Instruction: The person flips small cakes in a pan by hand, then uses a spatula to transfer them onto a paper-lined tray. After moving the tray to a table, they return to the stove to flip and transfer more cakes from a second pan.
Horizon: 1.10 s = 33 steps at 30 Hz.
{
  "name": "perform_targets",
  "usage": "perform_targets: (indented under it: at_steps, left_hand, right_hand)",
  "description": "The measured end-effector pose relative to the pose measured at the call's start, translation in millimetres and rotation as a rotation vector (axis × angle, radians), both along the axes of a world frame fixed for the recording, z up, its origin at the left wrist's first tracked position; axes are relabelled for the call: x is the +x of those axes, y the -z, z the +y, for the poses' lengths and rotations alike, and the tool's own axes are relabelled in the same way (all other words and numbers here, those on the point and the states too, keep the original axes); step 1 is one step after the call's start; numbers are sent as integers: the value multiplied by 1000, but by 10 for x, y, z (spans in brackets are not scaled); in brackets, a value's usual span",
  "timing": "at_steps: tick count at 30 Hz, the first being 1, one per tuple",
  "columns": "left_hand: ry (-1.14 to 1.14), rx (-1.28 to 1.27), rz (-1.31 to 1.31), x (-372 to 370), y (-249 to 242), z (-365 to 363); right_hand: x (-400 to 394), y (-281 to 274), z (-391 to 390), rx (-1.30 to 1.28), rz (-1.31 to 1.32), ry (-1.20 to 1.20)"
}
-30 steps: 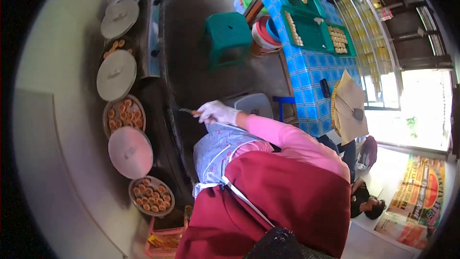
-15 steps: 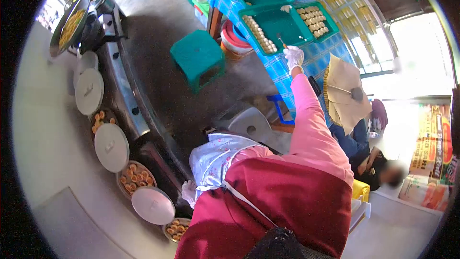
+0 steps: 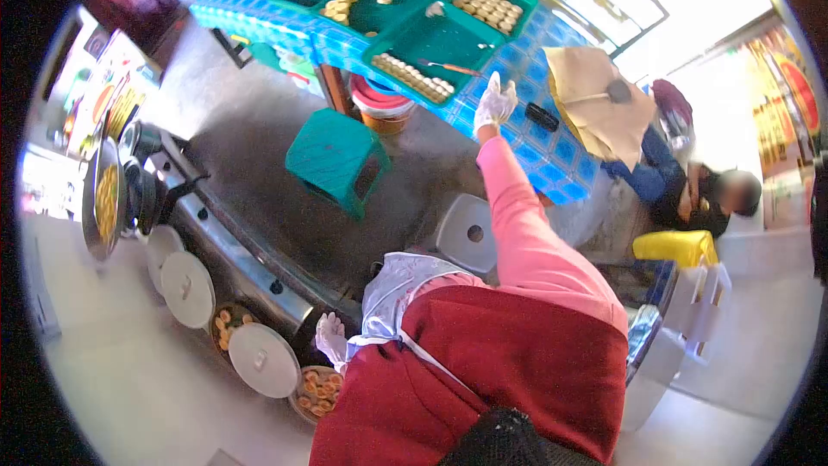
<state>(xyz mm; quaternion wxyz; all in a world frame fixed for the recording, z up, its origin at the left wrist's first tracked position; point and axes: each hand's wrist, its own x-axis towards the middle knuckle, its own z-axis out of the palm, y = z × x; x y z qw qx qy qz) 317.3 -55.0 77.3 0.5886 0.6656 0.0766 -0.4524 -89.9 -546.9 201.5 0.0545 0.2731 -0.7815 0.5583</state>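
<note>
My right hand (image 3: 496,103), in a clear glove, reaches over the edge of the blue checked table (image 3: 552,142) with its fingers apart and nothing in them. Just beyond it, a thin tool with an orange handle (image 3: 457,68) lies on a green tray (image 3: 431,45) holding a block of small pale dough pieces (image 3: 412,76). My left hand (image 3: 330,338), also gloved, hangs beside the apron with its fingers spread, near a round lid (image 3: 265,361) and a pan of small filled pastries (image 3: 317,392). A black object (image 3: 542,116) lies right of my right hand.
Green and grey stools (image 3: 332,155) (image 3: 466,229) stand between the table and the metal stove counter (image 3: 226,242). Left is a wok of yellow food (image 3: 107,207). More trays (image 3: 496,4) and brown paper (image 3: 595,95) lie on the table. A person (image 3: 699,198) sits at the right.
The tool has left my right hand and now lies on the tray. That hand has opened. The view has turned, showing more of the table's far left end.
</note>
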Motion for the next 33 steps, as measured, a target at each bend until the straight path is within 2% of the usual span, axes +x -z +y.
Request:
perform_targets:
  at_steps: [1, 3, 4, 5, 6, 7, 9, 10, 12, 14, 16, 19, 21, 24, 25, 26, 27, 29, 30, 33]
  left_hand:
    - [17, 31, -14, 63, -33, -105]
    - [253, 66, -142, 276, 270, -181]
    - [369, 92, -208, 389, 368, -138]
    - [150, 110, 54, 409, 263, -260]
    - [187, 113, -26, 382, 139, -335]
    - [225, 117, -103, 363, 2, -379]
    - [222, 105, -54, 423, -132, -404]
    - [219, 101, -28, 439, -176, -401]
    - [221, 97, -7, 479, -205, -407]
    - [223, 96, -2, 506, -149, -344]
    - [207, 91, -22, 500, -70, -282]
    - [193, 99, -34, 348, 103, -119]
    - [181, 113, -47, 165, 77, -39]
    - [152, 136, -105, -274, -37, -17]
    - [144, 130, -121, -421, -86, -46]
    - [151, 135, -94, -573, -175, -107]
    - [186, 120, -98, -699, -243, -136]
    - [264, 86, -106, -912, -318, -193]
    - [290, 33, -96, -1001, -360, -218]
    - [344, -15, -116, -1221, -554, -387]
  right_hand:
    - [43, 22, 193, 25, -100, -74]
    - [146, 113, 784, 75, -304, -234]
    - [100, 525, 950, -31, -384, -244]
    - [24, 1125, 1081, -143, -465, -255]
    - [-142, 1434, 1205, -160, -460, -255]
    - [-336, 1326, 1291, -218, -555, -197]
    - [-721, 1094, 1467, -360, -735, -64]
    - [-956, 906, 1548, -414, -667, -106]
    - [-1492, 599, 1494, -550, -842, 57]
    - [-1974, 415, 1430, -585, -968, 154]
    - [-2274, 438, 1369, -456, -938, 77]
    - [-2736, 495, 1184, -144, -715, -1]
    - [-3076, 598, 1052, 244, -410, -33]
    - [-3490, 773, 910, 1217, 392, -80]
    - [-3596, 810, 894, 1281, 531, -150]
    - [-3503, 480, 962, 1328, 688, -354]
    - [-3679, 745, 973, 1039, 704, -282]
    - [-3598, 365, 986, 1377, 557, -354]
    - [-3494, 131, 988, 1450, 718, -406]
    - [-3523, -8, 1081, 1365, 700, -310]
